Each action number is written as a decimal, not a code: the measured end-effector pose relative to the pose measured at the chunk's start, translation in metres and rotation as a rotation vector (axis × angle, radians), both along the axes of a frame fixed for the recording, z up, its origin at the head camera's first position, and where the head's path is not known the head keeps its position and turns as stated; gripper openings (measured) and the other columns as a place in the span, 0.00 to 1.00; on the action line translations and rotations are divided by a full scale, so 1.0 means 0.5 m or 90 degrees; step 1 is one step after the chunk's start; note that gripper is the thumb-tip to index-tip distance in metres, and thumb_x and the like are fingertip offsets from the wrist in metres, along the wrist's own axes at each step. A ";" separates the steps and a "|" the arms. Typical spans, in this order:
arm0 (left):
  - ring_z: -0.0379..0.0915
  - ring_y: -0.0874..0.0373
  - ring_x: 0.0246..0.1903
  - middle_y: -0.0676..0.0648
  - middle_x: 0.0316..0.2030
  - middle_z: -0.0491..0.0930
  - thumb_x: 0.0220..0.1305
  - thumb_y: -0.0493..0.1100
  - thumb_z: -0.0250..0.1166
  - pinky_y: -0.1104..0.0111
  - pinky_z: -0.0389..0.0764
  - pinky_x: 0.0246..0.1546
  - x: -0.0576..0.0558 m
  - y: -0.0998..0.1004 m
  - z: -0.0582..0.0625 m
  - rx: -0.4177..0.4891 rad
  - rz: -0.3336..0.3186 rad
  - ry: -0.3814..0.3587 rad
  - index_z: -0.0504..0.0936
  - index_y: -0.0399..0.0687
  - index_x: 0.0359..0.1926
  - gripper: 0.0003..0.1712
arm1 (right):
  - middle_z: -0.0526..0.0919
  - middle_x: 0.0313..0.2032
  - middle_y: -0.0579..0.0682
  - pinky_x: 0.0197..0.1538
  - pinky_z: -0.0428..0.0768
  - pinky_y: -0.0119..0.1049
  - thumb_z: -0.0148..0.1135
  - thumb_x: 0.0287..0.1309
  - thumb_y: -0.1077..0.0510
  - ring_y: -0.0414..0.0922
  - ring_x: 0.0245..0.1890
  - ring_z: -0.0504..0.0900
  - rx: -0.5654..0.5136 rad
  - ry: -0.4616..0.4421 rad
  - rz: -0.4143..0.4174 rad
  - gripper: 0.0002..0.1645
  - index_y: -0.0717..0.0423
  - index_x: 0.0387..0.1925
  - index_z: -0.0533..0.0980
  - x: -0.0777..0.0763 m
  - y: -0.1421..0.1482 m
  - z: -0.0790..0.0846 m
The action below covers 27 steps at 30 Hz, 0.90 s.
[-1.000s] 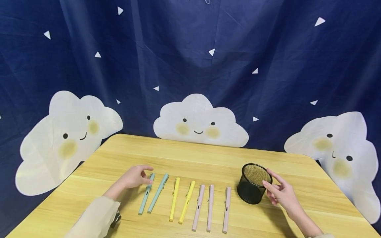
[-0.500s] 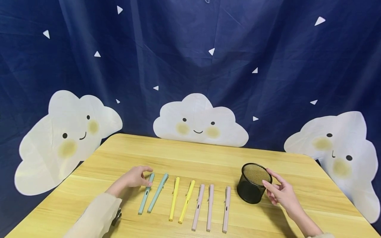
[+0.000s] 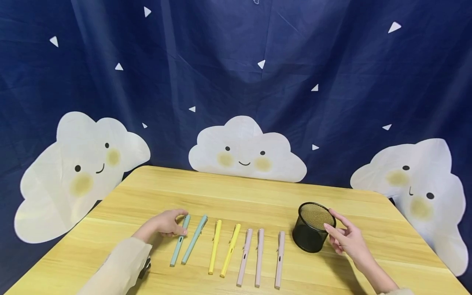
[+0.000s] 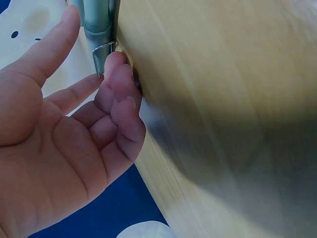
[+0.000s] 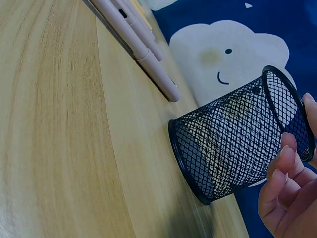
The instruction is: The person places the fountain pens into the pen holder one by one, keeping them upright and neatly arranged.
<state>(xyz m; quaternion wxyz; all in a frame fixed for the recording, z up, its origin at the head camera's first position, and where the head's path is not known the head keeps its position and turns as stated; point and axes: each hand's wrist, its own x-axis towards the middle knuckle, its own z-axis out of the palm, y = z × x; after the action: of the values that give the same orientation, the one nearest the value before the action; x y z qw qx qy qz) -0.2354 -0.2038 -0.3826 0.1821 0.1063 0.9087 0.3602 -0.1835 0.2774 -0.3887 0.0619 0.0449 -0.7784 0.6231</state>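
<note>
I see a loose, cream left sleeve with a wrinkled cuff. A small black piece, unclear to me, shows at its edge. I glimpse a pale right sleeve.

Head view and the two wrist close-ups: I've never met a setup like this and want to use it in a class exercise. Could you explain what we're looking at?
There is no machine here, just a person's two bare hands. The wide picture comes from a camera worn on the head, looking forward and down. The two close-ups come from cameras on the wrists, so the scene looks tipped over in them.

On the wooden table lie seven pens: two teal pens, two yellow pens and three pale pink pens. The right hand holds the rim of a black mesh cup. The left hand is at the outer teal pen; whether it grips it is unclear. Behind hangs a blue curtain with smiling clouds.
</note>
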 end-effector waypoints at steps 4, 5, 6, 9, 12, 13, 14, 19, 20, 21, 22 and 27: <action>0.52 0.63 0.09 0.51 0.10 0.62 0.51 0.40 0.67 0.76 0.55 0.11 -0.002 0.001 -0.003 -0.007 0.007 -0.001 0.59 0.34 0.62 0.39 | 0.70 0.11 0.45 0.12 0.65 0.25 0.54 0.59 0.63 0.36 0.09 0.64 -0.001 0.002 -0.001 0.27 0.46 0.59 0.62 0.000 0.000 -0.002; 0.52 0.63 0.10 0.51 0.10 0.62 0.51 0.40 0.67 0.76 0.55 0.11 -0.002 0.002 -0.003 -0.011 0.009 0.000 0.60 0.34 0.61 0.39 | 0.70 0.11 0.45 0.12 0.65 0.25 0.54 0.59 0.63 0.36 0.09 0.64 -0.001 0.002 -0.001 0.27 0.47 0.59 0.61 0.000 0.000 -0.002; 0.52 0.63 0.10 0.50 0.10 0.63 0.51 0.40 0.67 0.76 0.55 0.11 -0.002 0.003 -0.003 -0.014 0.012 0.001 0.60 0.34 0.61 0.38 | 0.70 0.11 0.45 0.12 0.65 0.25 0.54 0.59 0.63 0.36 0.09 0.64 -0.002 0.002 0.000 0.27 0.48 0.60 0.61 0.000 0.000 -0.002; 0.53 0.62 0.10 0.50 0.10 0.63 0.52 0.39 0.66 0.76 0.55 0.11 -0.003 0.005 -0.002 -0.020 0.022 0.000 0.61 0.34 0.61 0.37 | 0.70 0.11 0.45 0.11 0.65 0.25 0.54 0.59 0.63 0.35 0.09 0.64 -0.003 0.004 0.001 0.28 0.50 0.60 0.60 0.000 0.000 -0.002; 0.53 0.62 0.10 0.50 0.10 0.64 0.52 0.39 0.66 0.76 0.55 0.11 -0.003 0.006 0.000 -0.020 0.026 -0.003 0.61 0.34 0.60 0.36 | 0.70 0.11 0.45 0.11 0.65 0.25 0.54 0.59 0.63 0.35 0.09 0.64 -0.002 0.003 0.001 0.28 0.51 0.61 0.60 -0.001 -0.001 -0.001; 0.53 0.62 0.10 0.50 0.10 0.64 0.52 0.38 0.66 0.76 0.55 0.11 -0.003 0.006 0.000 -0.019 0.028 -0.006 0.61 0.34 0.60 0.36 | 0.70 0.11 0.45 0.12 0.65 0.25 0.54 0.59 0.63 0.36 0.09 0.64 -0.002 0.002 0.001 0.28 0.52 0.61 0.59 -0.001 -0.001 -0.001; 0.53 0.62 0.11 0.49 0.11 0.65 0.52 0.38 0.66 0.75 0.56 0.12 -0.003 0.006 0.000 -0.018 0.027 -0.005 0.61 0.33 0.60 0.36 | 0.70 0.11 0.45 0.12 0.64 0.25 0.53 0.59 0.63 0.36 0.09 0.64 -0.003 0.002 0.002 0.28 0.50 0.61 0.60 -0.001 -0.001 -0.001; 0.61 0.60 0.13 0.47 0.15 0.71 0.52 0.36 0.66 0.73 0.64 0.15 -0.002 0.007 0.001 -0.017 0.021 -0.003 0.62 0.31 0.59 0.35 | 0.69 0.11 0.45 0.12 0.64 0.25 0.54 0.59 0.63 0.36 0.09 0.64 -0.006 0.002 0.003 0.27 0.45 0.59 0.61 0.000 -0.001 0.000; 0.63 0.59 0.14 0.46 0.16 0.72 0.51 0.36 0.66 0.72 0.66 0.15 -0.002 0.007 0.001 -0.016 0.018 -0.001 0.62 0.31 0.59 0.35 | 0.69 0.11 0.45 0.12 0.64 0.25 0.54 0.59 0.63 0.36 0.09 0.64 -0.007 0.003 0.003 0.26 0.43 0.58 0.62 0.000 -0.001 0.000; 0.64 0.59 0.14 0.46 0.17 0.72 0.51 0.35 0.66 0.72 0.68 0.16 -0.003 0.008 0.000 -0.015 0.020 -0.002 0.62 0.31 0.59 0.35 | 0.69 0.11 0.45 0.12 0.64 0.25 0.54 0.59 0.62 0.36 0.09 0.64 -0.006 0.001 0.003 0.26 0.42 0.58 0.62 0.000 -0.001 0.000; 0.64 0.59 0.14 0.46 0.16 0.72 0.51 0.35 0.66 0.72 0.69 0.16 -0.003 0.009 0.000 -0.012 0.021 -0.003 0.62 0.31 0.59 0.34 | 0.69 0.11 0.45 0.12 0.64 0.25 0.54 0.60 0.62 0.36 0.09 0.64 -0.005 0.001 0.003 0.26 0.40 0.57 0.62 0.000 -0.001 0.000; 0.64 0.60 0.12 0.46 0.15 0.71 0.51 0.32 0.65 0.72 0.69 0.14 -0.004 0.012 -0.002 -0.011 0.034 -0.002 0.65 0.34 0.58 0.32 | 0.70 0.12 0.45 0.11 0.66 0.26 0.53 0.60 0.62 0.36 0.08 0.65 -0.003 -0.001 0.003 0.26 0.29 0.52 0.64 -0.001 0.000 -0.001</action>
<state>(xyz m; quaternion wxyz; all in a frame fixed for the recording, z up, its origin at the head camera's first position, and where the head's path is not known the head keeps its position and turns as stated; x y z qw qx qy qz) -0.2375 -0.1978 -0.3833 0.1746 0.0796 0.9142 0.3571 -0.1840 0.2774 -0.3893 0.0598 0.0461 -0.7771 0.6249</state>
